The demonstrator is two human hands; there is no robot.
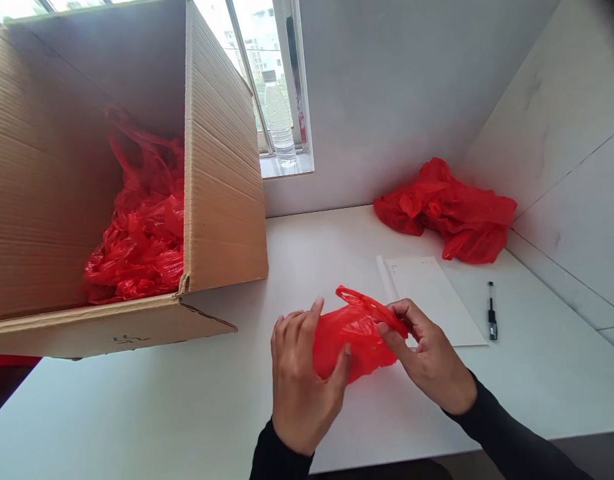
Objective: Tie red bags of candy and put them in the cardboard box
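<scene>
A red plastic bag (349,333), partly gathered, is between my hands above the white table. My right hand (431,357) pinches its handle end between thumb and fingers. At the bag's left side is my left hand (304,373), its fingers raised and thumb apart, the thumb lying against the plastic. Whether the left fingers behind the bag touch it is hard to see. A heap of crumpled red plastic bags (141,233) lies inside the open cardboard box (224,200) at the left.
More red plastic bags (447,207) are piled in the table's back right corner. A paper notepad (437,293) and a black pen (491,313) lie on the white table (187,407). On the window sill stands a clear bottle (280,120). The box's front flap (111,333) juts over the table.
</scene>
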